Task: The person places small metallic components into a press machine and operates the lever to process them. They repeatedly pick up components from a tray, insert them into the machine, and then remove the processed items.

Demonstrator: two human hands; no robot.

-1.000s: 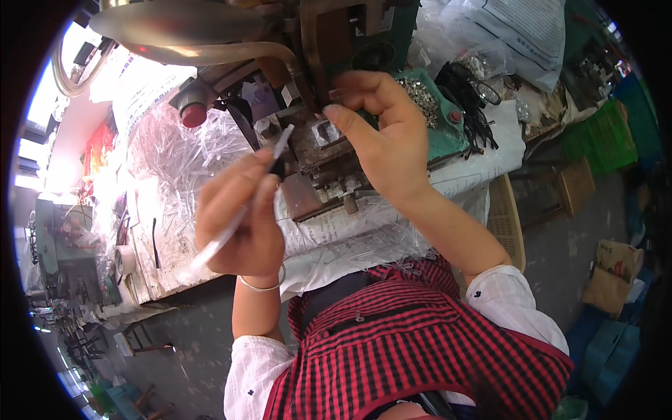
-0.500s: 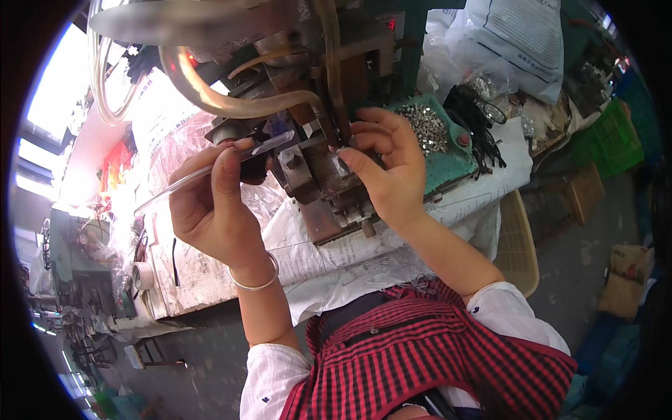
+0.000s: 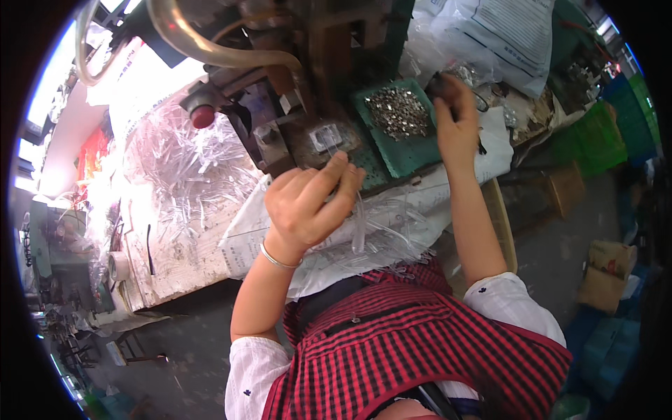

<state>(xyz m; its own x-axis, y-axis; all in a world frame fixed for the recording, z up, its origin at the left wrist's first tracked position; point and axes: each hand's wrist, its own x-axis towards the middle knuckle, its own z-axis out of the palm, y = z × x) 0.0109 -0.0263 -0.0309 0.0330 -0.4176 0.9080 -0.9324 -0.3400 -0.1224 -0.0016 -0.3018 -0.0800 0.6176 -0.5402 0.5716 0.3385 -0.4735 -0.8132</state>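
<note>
My left hand is over the front of a bench machine, thumb and fingers pinched together. A clear plastic strip trails below the fingers. Just past the fingertips, a small clear end lies over a shiny metal block on the machine. My right hand is beside the right edge of a green tray, fingers curled. At its fingertips is a dark, blurred thing whose kind I cannot make out. Small shiny metal pieces fill part of the tray.
A heap of clear plastic strips covers the left of the bench. More strips lie at its front edge. A red button sticks out at the machine's left; a hose arches above. A white sack stands behind the tray.
My left hand has moved right and nearer, from the machine's left side to its front. My right hand has left the machine and moved right, past the tray. The view has shifted.
</note>
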